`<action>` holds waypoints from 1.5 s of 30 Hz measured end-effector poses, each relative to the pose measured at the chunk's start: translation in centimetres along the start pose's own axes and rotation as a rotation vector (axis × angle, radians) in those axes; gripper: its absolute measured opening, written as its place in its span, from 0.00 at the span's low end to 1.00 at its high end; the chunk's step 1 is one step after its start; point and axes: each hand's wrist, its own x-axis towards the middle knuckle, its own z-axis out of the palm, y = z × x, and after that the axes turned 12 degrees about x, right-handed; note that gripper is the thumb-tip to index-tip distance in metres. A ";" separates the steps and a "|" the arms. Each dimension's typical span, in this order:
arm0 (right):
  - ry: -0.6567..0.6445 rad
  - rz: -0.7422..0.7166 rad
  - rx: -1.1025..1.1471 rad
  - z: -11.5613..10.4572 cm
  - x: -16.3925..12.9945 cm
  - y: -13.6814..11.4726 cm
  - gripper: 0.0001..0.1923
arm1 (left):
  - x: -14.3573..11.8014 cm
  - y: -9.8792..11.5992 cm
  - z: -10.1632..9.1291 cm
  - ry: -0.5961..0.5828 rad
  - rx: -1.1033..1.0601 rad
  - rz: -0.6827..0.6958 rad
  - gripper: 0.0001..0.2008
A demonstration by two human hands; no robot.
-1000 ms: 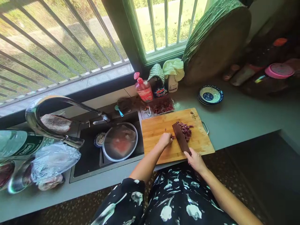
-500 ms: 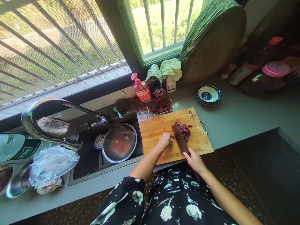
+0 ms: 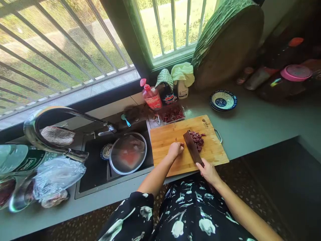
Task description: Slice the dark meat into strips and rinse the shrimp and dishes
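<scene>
Right hand grips the cleaver beside red chopped pieces; left hand, fingers curled, rests on the cutting board

A dark, broad-bladed cleaver stands edge-down on the bamboo board, its blade running from five o'clock up toward eleven, with a small heap of dark red chopped pieces lying just beside it at its two o'clock side.
</scene>
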 end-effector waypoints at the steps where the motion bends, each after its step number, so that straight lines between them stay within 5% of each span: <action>1: 0.000 0.000 0.001 0.0 0.0 0.0 0.13 | 0.0 0.0 0.0 0.000 -0.016 -0.004 0.12; 11: 0.007 0.022 0.023 -0.7 -0.5 -1.1 0.14 | 0.0 -0.7 0.2 0.082 -0.110 -0.068 0.09; 24: -0.029 -0.048 -0.129 1.7 0.7 -2.9 0.11 | 0.5 -0.8 1.1 -0.022 -0.341 -0.287 0.11; 45: -0.029 -0.040 -0.109 2.2 0.6 -3.0 0.11 | -0.5 -2.2 0.8 0.010 -0.350 -0.306 0.11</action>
